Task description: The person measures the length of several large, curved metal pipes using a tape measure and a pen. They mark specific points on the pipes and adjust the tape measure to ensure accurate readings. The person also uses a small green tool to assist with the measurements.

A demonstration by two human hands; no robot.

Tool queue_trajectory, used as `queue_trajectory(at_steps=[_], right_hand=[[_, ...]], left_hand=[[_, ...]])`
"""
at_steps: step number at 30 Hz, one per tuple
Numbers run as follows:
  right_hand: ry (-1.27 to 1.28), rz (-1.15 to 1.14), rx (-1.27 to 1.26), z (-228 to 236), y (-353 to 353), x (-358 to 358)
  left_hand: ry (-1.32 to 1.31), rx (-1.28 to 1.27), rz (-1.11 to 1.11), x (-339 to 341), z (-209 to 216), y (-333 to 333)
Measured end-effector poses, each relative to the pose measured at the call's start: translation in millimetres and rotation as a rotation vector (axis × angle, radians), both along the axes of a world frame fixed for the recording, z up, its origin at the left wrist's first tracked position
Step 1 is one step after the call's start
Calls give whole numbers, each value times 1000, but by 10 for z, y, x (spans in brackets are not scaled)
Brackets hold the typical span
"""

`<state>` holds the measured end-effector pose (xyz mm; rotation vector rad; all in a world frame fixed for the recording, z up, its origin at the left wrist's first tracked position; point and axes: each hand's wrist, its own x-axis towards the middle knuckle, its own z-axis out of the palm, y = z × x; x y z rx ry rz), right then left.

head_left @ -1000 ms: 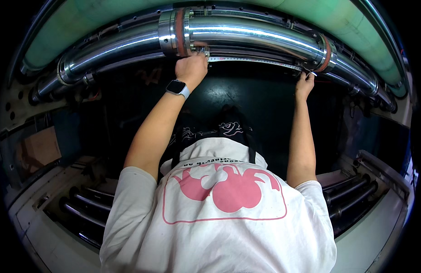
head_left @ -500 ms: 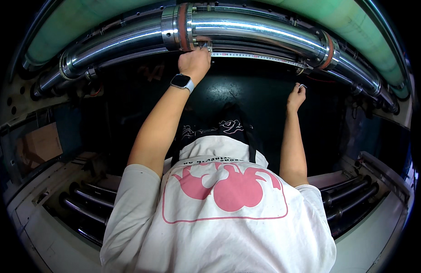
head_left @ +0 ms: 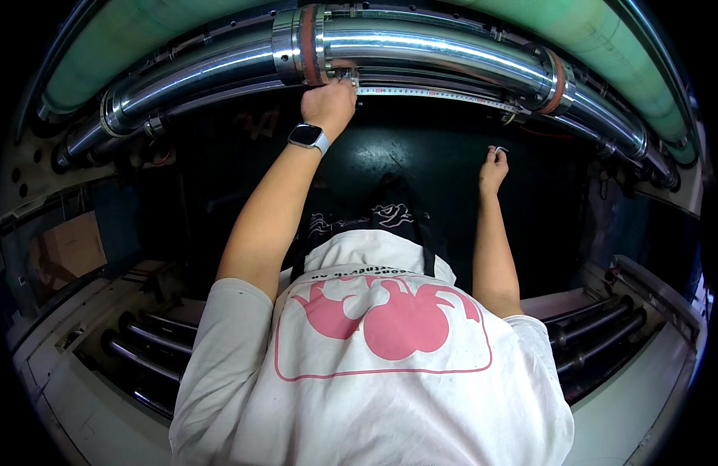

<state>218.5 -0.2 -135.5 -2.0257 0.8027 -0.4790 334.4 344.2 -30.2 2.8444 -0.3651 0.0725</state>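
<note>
My left hand (head_left: 328,103) is raised to the steel roller (head_left: 436,48), just below its brown-banded collar (head_left: 307,45). Its fingers are curled at a small metal fitting (head_left: 348,74); what they grip is mostly hidden. From beside that fitting a white measuring scale (head_left: 429,94) runs right along a thin bar under the roller. Lower and to the right, my right hand (head_left: 493,172) is closed on a small bent metal hex key (head_left: 501,150), apart from the machine. Only the key's tip shows above the fingers.
A second brown-banded collar (head_left: 558,81) sits farther right on the roller. Large green rollers (head_left: 522,15) curve behind it. Dark rollers in a frame (head_left: 153,339) lie at lower left, with others (head_left: 603,330) at lower right. A cardboard piece (head_left: 73,243) stands at far left.
My right hand has moved slightly left, away from the bar, and the hex key now shows more clearly. My left hand stays at the fitting, shifted very slightly left.
</note>
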Motion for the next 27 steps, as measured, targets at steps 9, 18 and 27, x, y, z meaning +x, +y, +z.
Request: queue_trajectory(at_steps=[9, 18, 27], right_hand=[[79, 47, 68, -8, 32, -121], [221, 172, 227, -126, 228, -144], [386, 351, 1077, -156, 1844, 505]], left_hand=[[-13, 3, -4, 11, -49, 50], [10, 7, 1, 10, -23, 48], [-10, 14, -30, 5, -48, 50]])
